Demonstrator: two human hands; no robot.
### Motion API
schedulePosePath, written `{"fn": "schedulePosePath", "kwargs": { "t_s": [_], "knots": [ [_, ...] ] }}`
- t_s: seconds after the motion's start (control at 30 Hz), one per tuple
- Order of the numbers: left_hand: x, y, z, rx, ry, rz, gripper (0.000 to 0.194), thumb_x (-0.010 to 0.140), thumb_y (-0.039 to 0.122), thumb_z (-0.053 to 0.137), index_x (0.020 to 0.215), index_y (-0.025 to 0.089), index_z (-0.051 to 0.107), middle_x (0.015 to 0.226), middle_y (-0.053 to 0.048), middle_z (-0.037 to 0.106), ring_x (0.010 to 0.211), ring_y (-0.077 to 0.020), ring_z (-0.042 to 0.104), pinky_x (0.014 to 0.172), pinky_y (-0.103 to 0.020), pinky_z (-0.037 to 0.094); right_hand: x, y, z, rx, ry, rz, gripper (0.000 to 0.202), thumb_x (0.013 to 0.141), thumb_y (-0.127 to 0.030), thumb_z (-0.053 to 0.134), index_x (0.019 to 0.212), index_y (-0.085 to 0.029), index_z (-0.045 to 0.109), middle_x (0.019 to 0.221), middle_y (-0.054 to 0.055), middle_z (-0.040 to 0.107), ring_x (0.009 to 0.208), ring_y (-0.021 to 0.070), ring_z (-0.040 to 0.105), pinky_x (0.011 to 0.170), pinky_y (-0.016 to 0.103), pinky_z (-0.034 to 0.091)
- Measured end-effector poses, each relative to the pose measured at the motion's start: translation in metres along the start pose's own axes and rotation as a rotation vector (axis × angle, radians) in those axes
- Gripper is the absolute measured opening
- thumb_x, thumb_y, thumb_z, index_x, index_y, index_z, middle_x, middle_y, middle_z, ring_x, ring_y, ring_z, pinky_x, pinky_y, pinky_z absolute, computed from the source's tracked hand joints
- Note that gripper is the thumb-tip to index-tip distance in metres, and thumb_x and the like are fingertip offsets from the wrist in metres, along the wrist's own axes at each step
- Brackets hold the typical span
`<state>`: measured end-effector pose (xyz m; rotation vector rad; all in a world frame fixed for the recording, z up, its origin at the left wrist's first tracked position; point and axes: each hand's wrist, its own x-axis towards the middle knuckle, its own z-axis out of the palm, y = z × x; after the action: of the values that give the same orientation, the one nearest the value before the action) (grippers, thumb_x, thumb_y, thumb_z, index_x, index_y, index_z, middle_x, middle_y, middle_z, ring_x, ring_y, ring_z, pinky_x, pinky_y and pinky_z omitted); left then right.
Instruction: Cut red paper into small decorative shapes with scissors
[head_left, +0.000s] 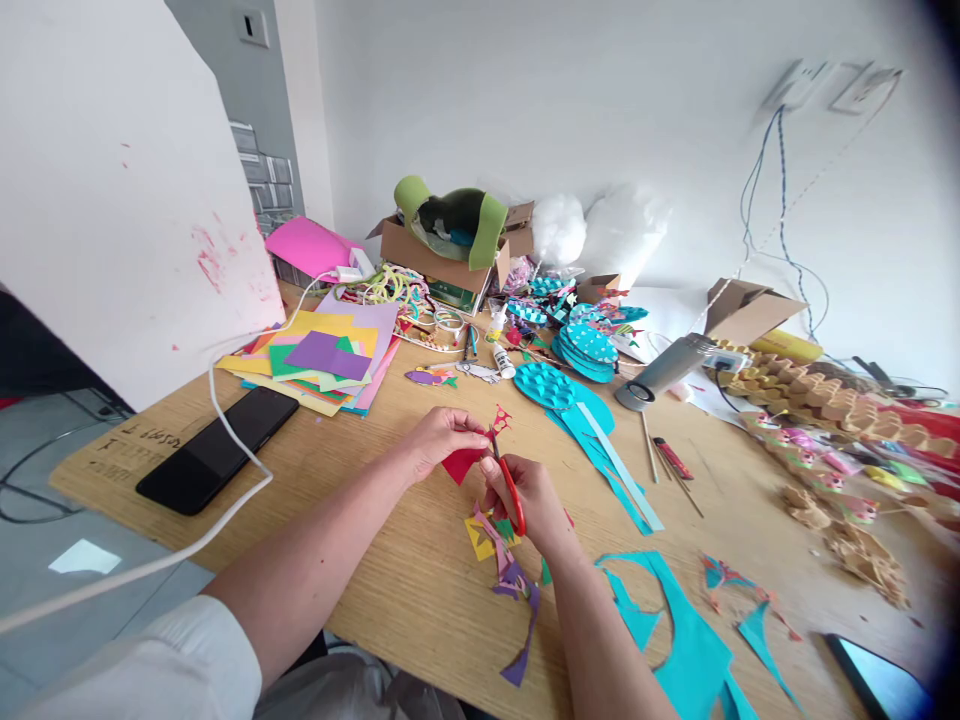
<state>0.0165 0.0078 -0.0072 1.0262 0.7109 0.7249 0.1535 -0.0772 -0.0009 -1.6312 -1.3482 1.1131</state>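
Note:
My right hand is closed around the red-handled scissors, whose blades point away from me. Between the pinched fingers of my left hand is a piece of red paper. The scissor blades meet the red paper's edge near my left fingertips; how far apart they are is too small to tell. Just beyond the blades lies a small red cut-out with holes. Purple paper scraps and a yellow scrap lie on the table below my hands.
A stack of coloured paper and a black phone lie left, with a white cable crossing. Turquoise offcuts and a second phone are right. A metal flask and a cardboard box are farther back.

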Motion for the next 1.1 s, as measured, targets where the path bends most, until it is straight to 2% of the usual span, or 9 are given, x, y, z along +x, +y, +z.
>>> {"fn": "schedulePosePath", "kwargs": {
  "t_s": [0.27,0.5,0.83,1.1],
  "knots": [
    [-0.0024,0.0038,0.0001,0.015,-0.051,0.018,0.023,0.057,0.026,0.077,0.070,0.010,0.067,0.065,-0.004,0.068,0.057,-0.0097,0.058,0.059,-0.022,0.041,0.0009,0.0016,-0.0017,-0.048,-0.017,-0.010,0.051,0.074,-0.065,0.061,0.058,-0.020,0.044,0.045,0.001,0.058,0.038,0.0126,0.054,0.036,0.020,0.036],
    [0.0016,-0.0010,-0.0030,0.017,-0.036,-0.023,0.024,0.057,0.023,0.078,0.075,0.011,0.069,0.067,-0.003,0.068,0.057,-0.0093,0.058,0.060,-0.022,0.043,-0.0007,-0.0016,-0.0010,-0.039,-0.014,0.011,0.052,0.071,-0.067,0.063,0.058,-0.021,0.043,0.046,0.002,0.059,0.039,0.0131,0.055,0.036,0.020,0.036],
    [-0.0022,0.0049,-0.0019,0.001,-0.050,-0.023,0.024,0.056,0.026,0.079,0.070,0.010,0.067,0.063,-0.004,0.067,0.056,-0.0109,0.059,0.059,-0.024,0.045,0.0009,0.0029,-0.0029,-0.073,-0.026,0.006,0.051,0.074,-0.066,0.061,0.057,-0.019,0.047,0.047,0.002,0.060,0.038,0.0119,0.052,0.037,0.020,0.035],
    [-0.0015,0.0046,-0.0028,0.009,-0.061,-0.021,0.022,0.057,0.025,0.078,0.069,0.010,0.067,0.060,-0.004,0.066,0.053,-0.0108,0.058,0.058,-0.024,0.045,-0.0015,-0.0011,-0.0015,-0.052,-0.027,0.004,0.051,0.071,-0.067,0.063,0.056,-0.020,0.047,0.047,0.003,0.062,0.039,0.0138,0.055,0.039,0.022,0.037]
  ]
}}
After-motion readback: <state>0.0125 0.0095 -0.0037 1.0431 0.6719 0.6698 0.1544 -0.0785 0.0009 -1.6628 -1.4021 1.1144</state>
